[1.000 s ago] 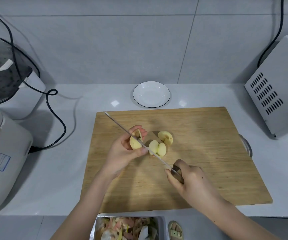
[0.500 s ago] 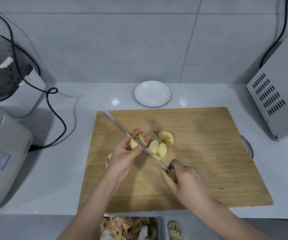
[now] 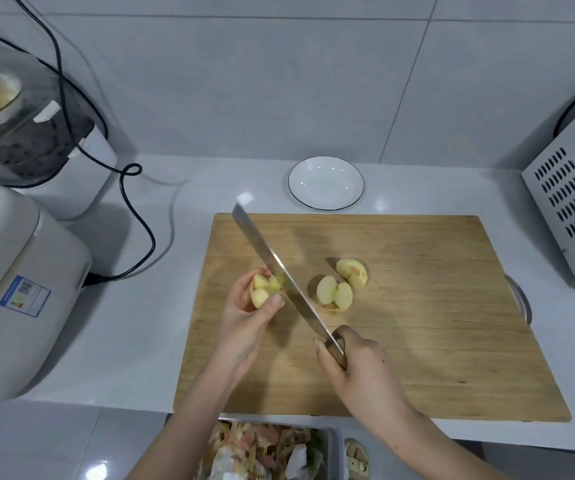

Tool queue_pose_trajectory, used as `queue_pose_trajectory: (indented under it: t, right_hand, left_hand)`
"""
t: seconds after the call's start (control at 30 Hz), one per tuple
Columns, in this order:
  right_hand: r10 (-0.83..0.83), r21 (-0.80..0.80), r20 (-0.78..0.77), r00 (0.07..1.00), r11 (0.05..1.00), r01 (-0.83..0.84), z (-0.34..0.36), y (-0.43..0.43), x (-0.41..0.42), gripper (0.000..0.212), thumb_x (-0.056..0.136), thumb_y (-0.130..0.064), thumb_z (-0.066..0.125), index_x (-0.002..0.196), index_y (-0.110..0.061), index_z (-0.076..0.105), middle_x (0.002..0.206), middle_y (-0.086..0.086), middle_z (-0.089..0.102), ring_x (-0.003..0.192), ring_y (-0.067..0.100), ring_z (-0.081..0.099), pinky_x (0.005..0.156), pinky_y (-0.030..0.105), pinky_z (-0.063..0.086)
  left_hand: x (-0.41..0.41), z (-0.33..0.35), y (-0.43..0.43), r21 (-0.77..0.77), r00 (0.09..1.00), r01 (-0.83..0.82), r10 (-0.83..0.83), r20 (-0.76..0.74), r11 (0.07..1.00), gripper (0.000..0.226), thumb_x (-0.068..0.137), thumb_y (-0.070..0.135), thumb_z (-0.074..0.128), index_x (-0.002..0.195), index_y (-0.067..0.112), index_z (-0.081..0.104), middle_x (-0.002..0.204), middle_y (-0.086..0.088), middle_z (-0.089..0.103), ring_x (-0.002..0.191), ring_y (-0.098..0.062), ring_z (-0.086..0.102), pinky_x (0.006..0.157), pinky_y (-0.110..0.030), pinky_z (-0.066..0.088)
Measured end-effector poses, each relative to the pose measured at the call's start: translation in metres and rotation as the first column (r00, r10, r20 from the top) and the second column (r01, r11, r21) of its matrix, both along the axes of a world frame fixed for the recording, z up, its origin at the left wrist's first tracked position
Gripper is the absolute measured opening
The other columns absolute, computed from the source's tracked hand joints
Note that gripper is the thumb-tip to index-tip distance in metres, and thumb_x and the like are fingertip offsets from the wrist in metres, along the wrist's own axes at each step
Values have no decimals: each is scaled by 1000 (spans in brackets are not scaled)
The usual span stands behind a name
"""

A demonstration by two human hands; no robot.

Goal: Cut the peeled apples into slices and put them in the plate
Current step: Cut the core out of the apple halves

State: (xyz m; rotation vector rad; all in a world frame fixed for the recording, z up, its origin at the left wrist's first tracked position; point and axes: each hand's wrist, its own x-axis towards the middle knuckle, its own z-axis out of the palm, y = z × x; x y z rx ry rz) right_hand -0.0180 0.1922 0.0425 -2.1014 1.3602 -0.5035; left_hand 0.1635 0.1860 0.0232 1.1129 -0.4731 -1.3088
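White counter (image 3: 161, 306) carries a wooden board (image 3: 435, 323), with the plate (image 3: 325, 183) just behind it. I see the right hand (image 3: 358, 368) curled round the knife (image 3: 279, 271) handle, blade against an apple piece (image 3: 261, 293) pinched in the left hand (image 3: 248, 320); other apple pieces (image 3: 334, 293) lie on the board nearby.

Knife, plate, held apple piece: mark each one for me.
knife (image 3: 278, 268): head view, middle of the blade.
plate (image 3: 325, 183): head view, bare centre.
apple piece (image 3: 260, 296): head view, pale flesh by the thumb.
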Motion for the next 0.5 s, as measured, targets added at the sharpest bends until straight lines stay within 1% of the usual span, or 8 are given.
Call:
queue_pose_trajectory:
  t: [0.03,0.13,0.2,0.27,0.33,0.37,0.43,0.5]
  right_hand:
    - [-7,47,34,999,999,5,1,0,-1,31,92,-32,55,68,-19,40,45,-11,34,39,10,32,42,22,27]
    - [-50,134,146,988,990,30,7,-1,-3,32,91,-26,56,63,-22,41,44,-10,34,41,9,39,41,16,26]
    - [-87,188,197,977,981,50,9,-1,-5,36,91,-25,57,60,-23,39,43,-10,34,41,9,38,42,16,27]
    - [-127,236,241,962,969,69,11,-2,-7,38,91,-26,56,58,-21,38,43,-10,36,40,9,36,42,25,31]
    - [-171,271,269,948,958,96,13,-5,-10,38,92,-27,56,59,-17,39,45,-6,38,41,15,38,43,29,32]
    - [-189,282,279,941,953,108,14,-6,-12,38,92,-27,56,60,-16,39,48,1,39,42,17,38,43,30,32]
    - [-218,298,290,932,946,129,15,-9,-16,36,91,-29,56,62,-13,42,50,7,41,43,20,38,44,31,33]
    - [-239,298,282,929,942,152,14,-12,-20,36,90,-30,56,62,-12,42,51,8,41,43,20,38,44,34,34]
  left_hand:
    - [3,-1,2,-4,1000,10,-10,1,1000,96,39,38,95,121,9,53,120,-5,65,113,-25,60,82,-23,51]
    - [11,-1,4,-41,997,72,-73,-37,997,95,42,27,95,124,7,51,126,-9,61,118,-23,57,87,-27,51]
    - [14,-1,4,-68,985,95,-104,-141,993,91,44,15,93,124,3,51,129,-14,58,121,-25,55,97,-36,49]
    - [14,0,4,-69,948,81,-98,-302,994,76,50,-2,79,121,-3,52,125,-21,58,121,-34,53,101,-46,44]
    - [12,4,0,-15,902,58,-58,-428,998,58,57,-9,57,115,-5,54,112,-24,60,112,-39,56,93,-48,50]
    - [10,6,-2,23,889,56,-40,-456,998,51,61,-9,54,111,-4,56,106,-23,60,106,-38,58,87,-46,54]
    - [3,9,-7,127,910,61,-3,-414,990,34,72,-4,61,106,-1,59,101,-21,60,93,-33,63,75,-40,57]
    - [-2,10,-11,227,951,68,5,-309,972,22,82,-2,57,103,1,62,97,-20,62,83,-30,68,68,-35,58]
